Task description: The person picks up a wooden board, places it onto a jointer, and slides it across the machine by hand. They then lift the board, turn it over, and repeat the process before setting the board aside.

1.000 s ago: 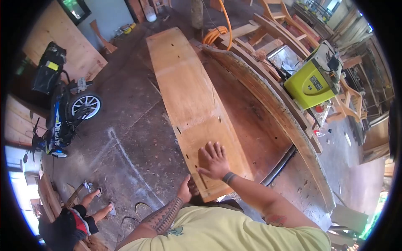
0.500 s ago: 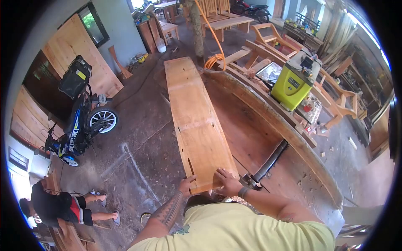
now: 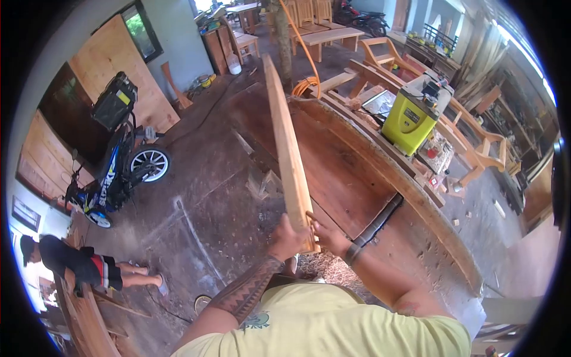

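Plank: tipped from flat to on edge in the last half second; running away ahead of the grip.
Left hand: closed on near end, left side.
Right hand: gripping same end, right side.
Red-brown slab: more exposed now, ahead and right of grip.
Meaning: narrow edge up; probably handling, not face work.
Support under plank: can't tell.

1. The wooden board is long, straight and light yellowish brown.
2. It is turned on its side, showing mostly one narrow edge.
3. In the scene's middle, its far end points slightly left.
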### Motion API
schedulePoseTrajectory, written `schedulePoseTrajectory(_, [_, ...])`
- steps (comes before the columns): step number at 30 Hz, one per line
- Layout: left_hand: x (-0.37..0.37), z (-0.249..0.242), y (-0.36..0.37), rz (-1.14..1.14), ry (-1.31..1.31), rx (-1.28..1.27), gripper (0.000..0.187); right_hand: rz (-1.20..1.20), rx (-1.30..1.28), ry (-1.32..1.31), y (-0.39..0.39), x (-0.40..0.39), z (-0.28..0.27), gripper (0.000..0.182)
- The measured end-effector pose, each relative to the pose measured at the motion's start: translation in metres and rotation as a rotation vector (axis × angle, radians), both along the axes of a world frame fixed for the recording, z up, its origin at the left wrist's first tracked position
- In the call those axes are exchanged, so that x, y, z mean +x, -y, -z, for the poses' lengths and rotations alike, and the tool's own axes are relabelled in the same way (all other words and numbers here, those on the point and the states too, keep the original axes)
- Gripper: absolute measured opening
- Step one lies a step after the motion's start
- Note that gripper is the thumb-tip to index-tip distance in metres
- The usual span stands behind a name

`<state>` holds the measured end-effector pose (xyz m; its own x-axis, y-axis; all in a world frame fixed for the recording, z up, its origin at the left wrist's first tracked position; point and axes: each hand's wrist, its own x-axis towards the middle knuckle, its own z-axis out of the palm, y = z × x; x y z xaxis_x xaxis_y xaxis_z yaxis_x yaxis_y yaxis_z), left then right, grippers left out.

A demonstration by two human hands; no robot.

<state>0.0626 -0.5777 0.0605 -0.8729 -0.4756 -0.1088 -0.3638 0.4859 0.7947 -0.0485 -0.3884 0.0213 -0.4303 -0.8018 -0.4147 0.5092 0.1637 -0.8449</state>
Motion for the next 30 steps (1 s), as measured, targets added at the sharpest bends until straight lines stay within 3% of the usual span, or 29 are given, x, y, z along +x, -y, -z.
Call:
schedulePoseTrajectory(3, [-0.02, -0.008, -0.024, 0.065, -0.138, 0.143, 0.095, 0.144, 0.009, -0.022, 0.005, -0.01, -0.065, 0.075])
schedulePoseTrajectory(6, [-0.043, 0.003, -0.045, 0.1, -0.297, 0.489, 0.103, 0.12, 0.069, 0.009, -0.004, -0.047, -0.05, 0.068])
schedulePoseTrajectory(7, [-0.051, 0.013, -0.052, 0.096, -0.315, 0.434, 0.103, 0.183, 0.046, 0.043, -0.001, -0.039, -0.084, 0.059])
schedulePoseTrajectory(11, [-0.069, 0.036, -0.07, 0.096, -0.401, 0.305, 0.104, 0.218, -0.078, -0.155, -0.002, -0.032, -0.067, 0.05])
schedulePoseTrajectory(13, [-0.065, 0.019, -0.079, 0.062, -0.418, 0.377, 0.106, 0.269, -0.097, -0.199, 0.001, -0.023, -0.068, 0.052])
schedulePoseTrajectory(15, [-0.083, 0.054, -0.095, 0.015, -0.414, 0.342, 0.105, 0.292, -0.043, -0.249, 0.001, -0.018, -0.07, 0.055])
schedulePoseTrajectory(23, [-0.086, 0.034, -0.104, 0.035, -0.335, 0.447, 0.102, 0.332, -0.009, -0.252, -0.009, -0.025, -0.08, 0.048])
schedulePoseTrajectory(26, [-0.085, 0.033, -0.099, 0.023, -0.352, 0.413, 0.101, 0.308, -0.005, -0.285, -0.02, -0.036, -0.05, 0.049])
schedulePoseTrajectory(29, [-0.089, 0.051, -0.103, 0.008, -0.408, 0.37, 0.098, 0.312, -0.018, -0.338, -0.019, -0.034, -0.054, 0.053])
schedulePoseTrajectory(30, [-0.094, 0.068, -0.103, 0.032, -0.466, 0.208, 0.095, 0.313, -0.028, -0.341, -0.019, -0.031, -0.058, 0.053])
